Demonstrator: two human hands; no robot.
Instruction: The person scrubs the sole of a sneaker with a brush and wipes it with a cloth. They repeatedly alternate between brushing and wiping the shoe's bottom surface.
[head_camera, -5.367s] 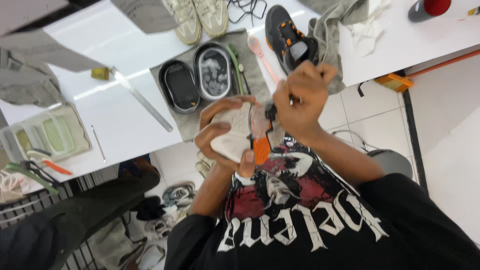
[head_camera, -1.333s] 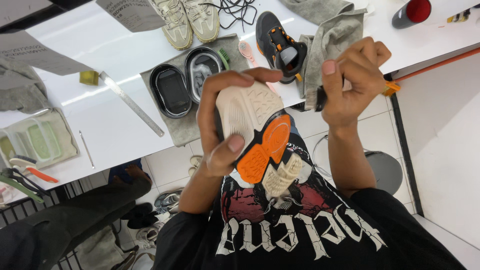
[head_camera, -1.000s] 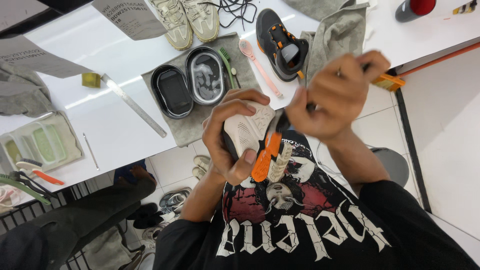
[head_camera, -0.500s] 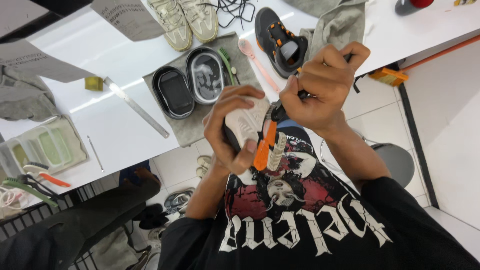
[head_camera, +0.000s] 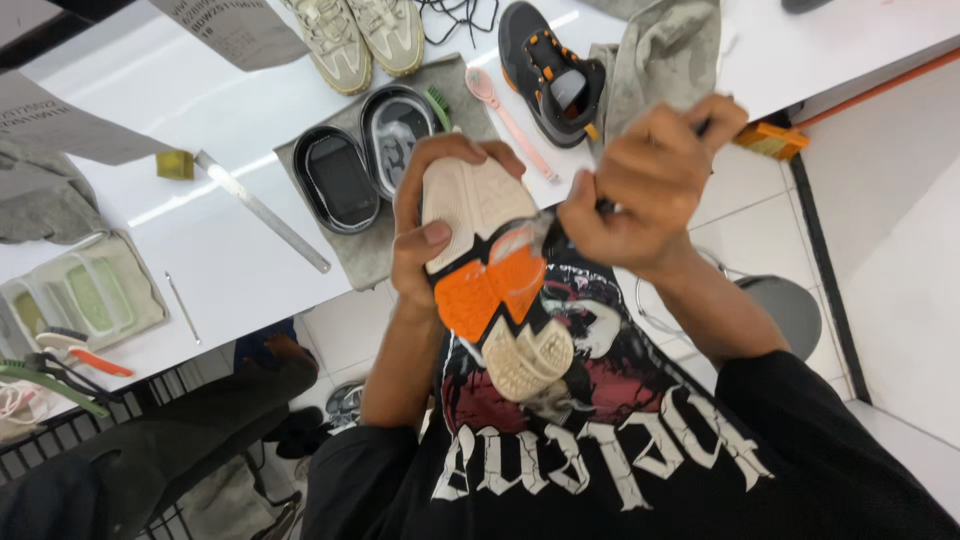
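Sneaker (head_camera: 490, 270) was held sole-up over the person's lap, left hand (head_camera: 430, 225) clamped round its toe end. Right hand (head_camera: 640, 190) was closed tight on a dark brush handle (head_camera: 703, 127), just off the desk (head_camera: 200, 170) edge.

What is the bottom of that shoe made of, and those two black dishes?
The shoe sole, held in the left hand, looks like matte rubber: cream and orange blocks with moulded tread patterns. The two black dishes look like glossy plastic, going by the shiny reflections on their rims, though they could be something else. They sit on a grey cloth that looks soft and woven.
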